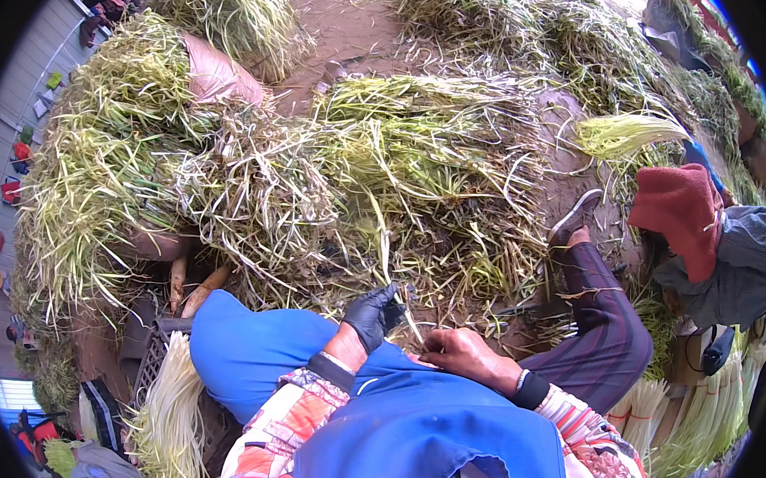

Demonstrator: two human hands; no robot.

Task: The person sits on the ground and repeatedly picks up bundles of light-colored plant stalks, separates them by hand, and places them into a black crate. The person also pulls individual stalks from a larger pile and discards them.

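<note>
One pale stalk in left grip

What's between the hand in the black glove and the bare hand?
In the head view, a thin, pale green stalk slants between the black-gloved left hand and the bare right hand.

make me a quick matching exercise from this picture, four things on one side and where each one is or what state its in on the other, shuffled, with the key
Column 1
1. Black-gloved left hand
2. Blue cloth apron
3. Fuzzy red cloth head covering
4. Dark purple striped trouser leg

Column 2
A. On another person, at the right
B. Bent, with a dark, pale-soled shoe at its foot end
C. Holding a long, thin, pale green stalk
D. Across the lap, low in the picture

Right pairs: 1-C, 2-D, 3-A, 4-B
</note>
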